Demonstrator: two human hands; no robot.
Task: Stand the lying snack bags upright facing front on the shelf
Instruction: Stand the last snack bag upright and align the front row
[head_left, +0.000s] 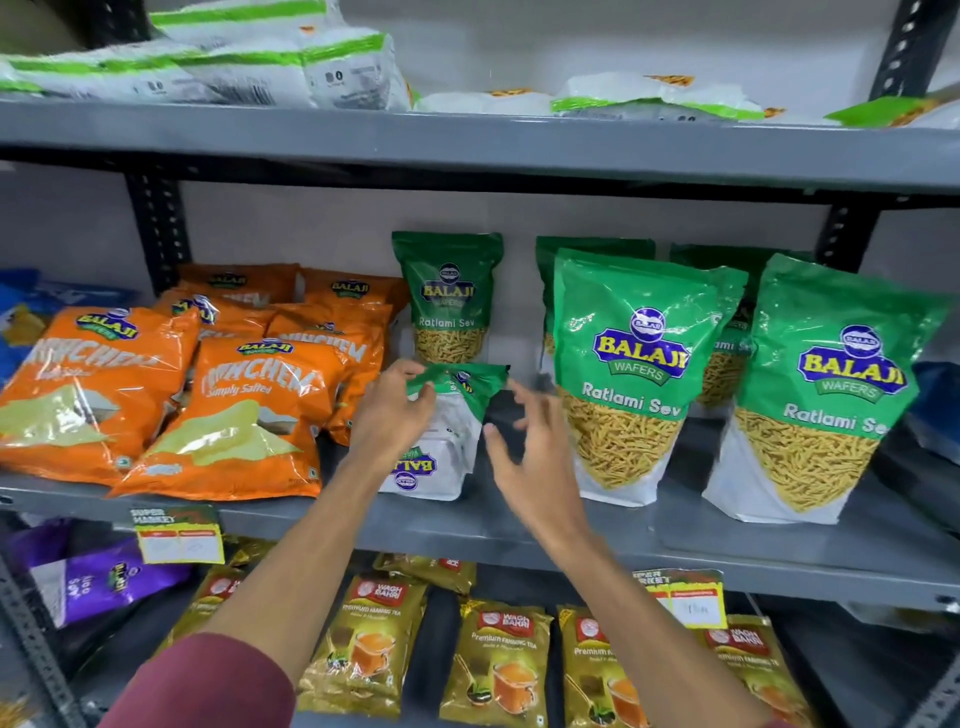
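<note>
left hand (390, 415) fingers pinching the upside-down green bag (447, 441) top; right hand (535, 457), seemingly blurred, fingers spread beside it

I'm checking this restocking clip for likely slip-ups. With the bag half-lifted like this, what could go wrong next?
1. The left hand pinches only the top edge of the lying Ratlami Sev bag; the right hand is open and off it, so the bag may sag or slip.
2. Its white back faces out with the logo upside down, so it could end up standing backwards.
3. Swinging it upright may knock the standing Ratlami Sev bag beside it.
</note>
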